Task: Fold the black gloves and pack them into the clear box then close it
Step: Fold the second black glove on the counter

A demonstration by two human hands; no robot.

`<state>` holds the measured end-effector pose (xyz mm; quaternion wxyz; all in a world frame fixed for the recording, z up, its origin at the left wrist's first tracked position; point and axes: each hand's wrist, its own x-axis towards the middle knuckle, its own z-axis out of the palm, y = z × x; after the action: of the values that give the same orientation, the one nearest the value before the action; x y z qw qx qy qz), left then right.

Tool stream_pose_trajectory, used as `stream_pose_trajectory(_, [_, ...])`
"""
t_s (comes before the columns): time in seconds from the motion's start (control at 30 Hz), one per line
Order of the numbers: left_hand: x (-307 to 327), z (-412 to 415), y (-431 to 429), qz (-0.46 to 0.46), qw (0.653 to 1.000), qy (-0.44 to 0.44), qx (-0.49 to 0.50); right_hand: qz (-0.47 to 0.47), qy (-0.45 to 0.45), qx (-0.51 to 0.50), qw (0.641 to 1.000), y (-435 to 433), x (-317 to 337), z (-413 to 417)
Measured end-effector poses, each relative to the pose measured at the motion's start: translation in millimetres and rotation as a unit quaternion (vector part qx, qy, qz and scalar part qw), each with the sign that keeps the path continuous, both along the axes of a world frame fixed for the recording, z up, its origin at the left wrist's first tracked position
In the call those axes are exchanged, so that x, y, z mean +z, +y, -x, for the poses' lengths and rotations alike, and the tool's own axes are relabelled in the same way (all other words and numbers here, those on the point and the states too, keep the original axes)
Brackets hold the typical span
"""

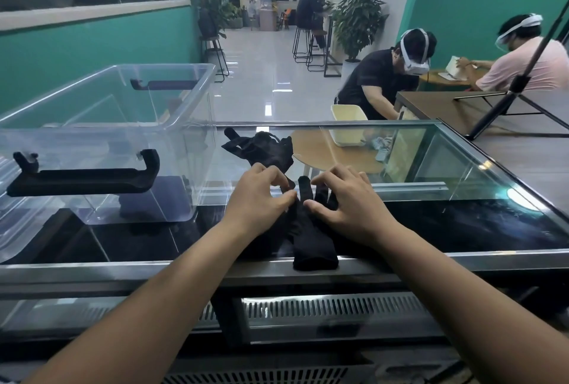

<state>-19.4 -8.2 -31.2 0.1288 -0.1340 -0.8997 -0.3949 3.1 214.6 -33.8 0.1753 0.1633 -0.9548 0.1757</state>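
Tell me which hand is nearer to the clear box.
Left. The left hand, on the near glove, lies just right of the clear box; the right hand sits farther right, across that glove.

Two bare forearms: left forearm [160, 291] from 7 o'clock, right forearm [446, 285] from 5 o'clock, uncovered all the way down to the lower edge of the view. Slim and smooth, broad at the bottom corners and narrowing to the wrists. Near centre, left hand [261, 195] at 9 o'clock of right hand [345, 202], both bare as well. Slender fingers, rounded knuckles, tendons faintly ridged across the backs. Nails too small to judge.
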Motion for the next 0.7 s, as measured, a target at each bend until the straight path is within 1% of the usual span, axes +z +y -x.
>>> stream_pose_trajectory(0.1, [7.8, 9.0, -5.9, 0.0, 0.999, 0.002, 0.04, 0.017, -0.004, -0.004, 1.0, -0.8, 1.1, 0.3])
stream_pose_trajectory(0.23, [12.1, 23.3, -10.9, 0.013, 0.997, 0.025, 0.067, 0.037, -0.002, -0.009, 0.999, 0.1, -1.2, 2.5])
stream_pose_trajectory(0.43, [13.2, 46.9, -10.5, 0.123, 0.986, 0.053, 0.097, 0.039, -0.007, -0.01, 0.999, 1.8, -3.7, 4.4])
stream_pose_trajectory(0.53, [14.4, 52.6, -12.4, 0.099, 0.989, 0.058, 0.097, 0.045, -0.009, -0.008, 0.999, 2.1, -2.6, 3.2])
stream_pose_trajectory(0.7, [26.2, 52.3, -8.6, -0.001, 0.993, 0.065, 0.1, 0.064, -0.015, -0.01, 0.998, -0.5, 1.6, 0.3])
